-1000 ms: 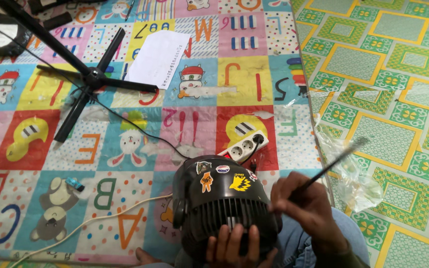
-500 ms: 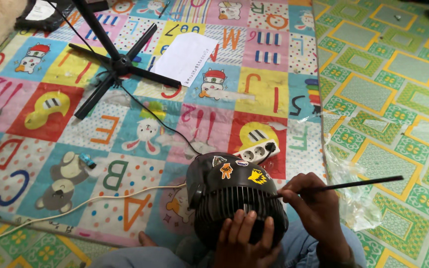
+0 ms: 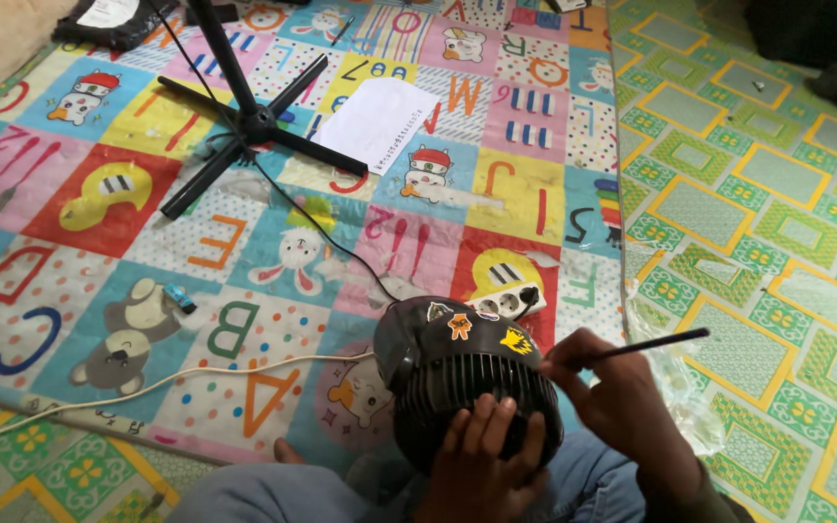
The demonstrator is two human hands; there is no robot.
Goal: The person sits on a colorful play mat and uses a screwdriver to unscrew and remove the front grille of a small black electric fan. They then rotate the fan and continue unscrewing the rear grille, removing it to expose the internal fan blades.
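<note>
One black fan motor housing [image 3: 462,373] under left hand [image 3: 484,463]; one thin rod [image 3: 636,347] in right hand [image 3: 612,402].

We see two bare hands, no gloves, rings or watch showing. Left hand [image 3: 481,455] at 6 o'clock in the frame, fingers [image 3: 496,426] long, nails short. Right hand [image 3: 612,407] at about 5 o'clock, wrist running into a dark olive sleeve [image 3: 704,499] at the bottom edge. Legs in light blue jeans [image 3: 273,499] along the bottom edge, 6 to 7 o'clock; fabric plain, slightly creased.
</note>
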